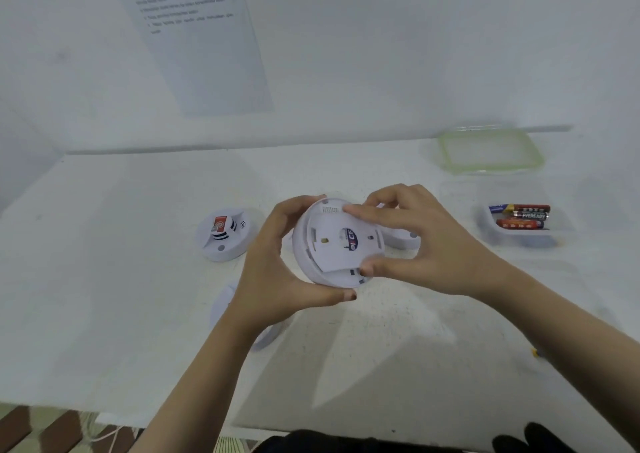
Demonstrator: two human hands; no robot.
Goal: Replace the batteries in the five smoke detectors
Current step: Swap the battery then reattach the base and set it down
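Note:
I hold a round white smoke detector (334, 245) above the table with its back plate turned toward me. My left hand (277, 262) cups its left rim, thumb under the bottom edge. My right hand (415, 241) grips the back plate from the right, fingers on its top and thumb near its lower edge. A second detector (225, 234) lies face up on the table to the left. Another white detector (225, 309) lies partly hidden under my left forearm, and a further one (403, 238) peeks out behind my right hand. Several batteries (521, 216) lie in a clear tub (526, 236) at the right.
A clear lid with a green rim (490, 151) lies at the back right of the white table (104, 279). A printed sheet (197, 37) hangs on the wall behind. A small yellow bit (535, 353) lies near the right front. The table's front edge runs along the bottom.

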